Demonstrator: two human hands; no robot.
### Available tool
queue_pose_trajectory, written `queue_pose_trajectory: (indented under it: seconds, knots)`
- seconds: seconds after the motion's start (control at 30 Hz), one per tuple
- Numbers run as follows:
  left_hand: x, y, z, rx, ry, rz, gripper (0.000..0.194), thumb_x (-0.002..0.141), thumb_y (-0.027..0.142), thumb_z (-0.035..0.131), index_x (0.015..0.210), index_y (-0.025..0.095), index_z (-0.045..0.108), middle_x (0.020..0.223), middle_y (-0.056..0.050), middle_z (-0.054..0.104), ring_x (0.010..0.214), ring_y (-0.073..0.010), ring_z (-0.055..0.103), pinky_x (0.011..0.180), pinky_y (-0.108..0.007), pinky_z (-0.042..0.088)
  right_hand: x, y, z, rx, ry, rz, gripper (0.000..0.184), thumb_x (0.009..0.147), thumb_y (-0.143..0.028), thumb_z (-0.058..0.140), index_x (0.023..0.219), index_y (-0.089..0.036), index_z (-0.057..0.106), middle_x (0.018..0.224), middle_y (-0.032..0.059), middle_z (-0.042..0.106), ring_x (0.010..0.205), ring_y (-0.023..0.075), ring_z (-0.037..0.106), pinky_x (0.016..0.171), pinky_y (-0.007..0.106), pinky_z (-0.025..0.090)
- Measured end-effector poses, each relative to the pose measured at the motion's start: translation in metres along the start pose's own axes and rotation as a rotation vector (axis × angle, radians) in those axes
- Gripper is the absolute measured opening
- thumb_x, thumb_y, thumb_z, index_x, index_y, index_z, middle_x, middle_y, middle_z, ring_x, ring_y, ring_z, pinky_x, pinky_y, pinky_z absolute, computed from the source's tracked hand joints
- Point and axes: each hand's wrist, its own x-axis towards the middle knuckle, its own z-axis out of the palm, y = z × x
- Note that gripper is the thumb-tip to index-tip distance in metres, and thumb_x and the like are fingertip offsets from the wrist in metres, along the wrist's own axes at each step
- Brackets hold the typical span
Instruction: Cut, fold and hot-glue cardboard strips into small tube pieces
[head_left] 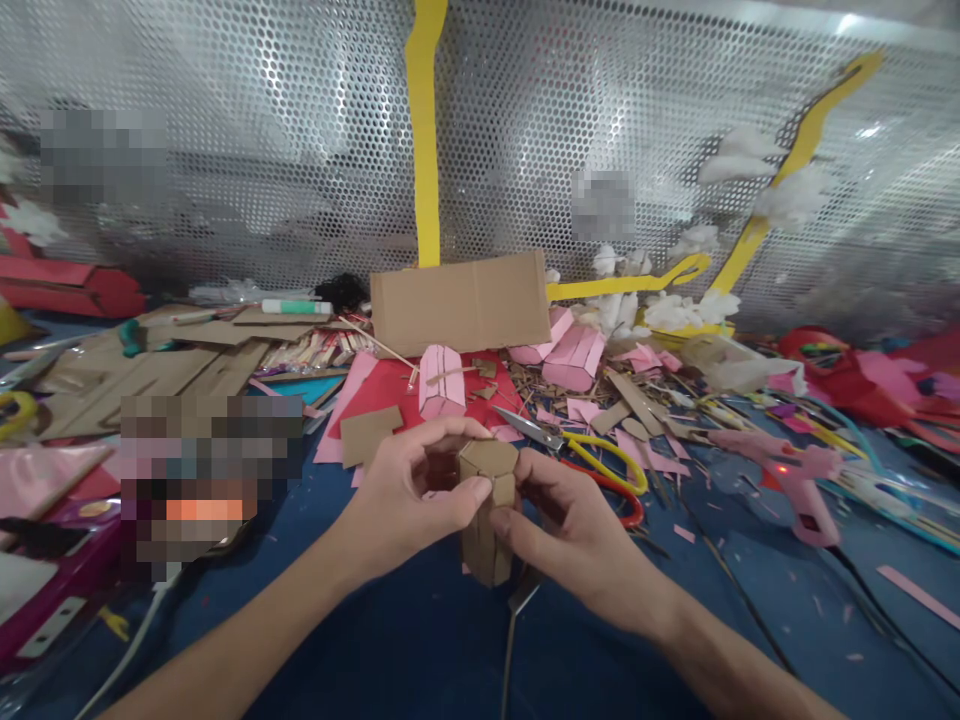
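A small many-sided cardboard box [486, 540] stands upright between my hands, a flat cardboard cap on its top end. My left hand [420, 485] grips it from the left, thumb and fingers near the top edge. My right hand [562, 520] pinches its right side, with the thumb on the front and the index finger by the top corner. Just behind the hands lie scissors [604, 455] with yellow and red handles, blades pointing left. Beyond them a pink folded paper box [442, 382] rests on red paper [390, 400].
A pink glue gun [799, 480] with a lit light lies at the right, its cord trailing forward. A cardboard panel [461, 305] stands at the back before a perforated metal wall [510, 130]. Cardboard sheets [202, 350] are piled at left; pink and brown scraps litter the blue table [375, 640].
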Motion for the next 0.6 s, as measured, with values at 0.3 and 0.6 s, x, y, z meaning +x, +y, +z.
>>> queue_pose_trajectory:
  seconds: [0.3,0.6]
  knots:
    - [-0.0015,0.0026,0.0006,0.004,-0.013,0.026,0.034,0.081,0.012,0.067,0.114,0.022,0.066,0.098,-0.001,0.073,0.081,-0.0146,0.067,0.070,-0.023,0.055,0.0004,0.0023,0.0000,0.001,-0.021,-0.010,0.022,0.098,-0.039,0.067,0.094,-0.018,0.061,0.091,0.0036,0.064,0.081,0.0173,0.055,0.076,0.033,0.048]
    - [-0.0027,0.0036,0.0023,-0.019,-0.006,-0.004,0.034,0.080,0.011,0.065,0.113,0.020,0.066,0.102,-0.003,0.075,0.084,-0.0165,0.069,0.071,-0.024,0.055,-0.0004,-0.0002,0.0020,0.011,-0.038,-0.021,0.018,0.098,-0.036,0.066,0.098,-0.018,0.064,0.096,0.0043,0.065,0.084,0.0181,0.057,0.078,0.033,0.049]
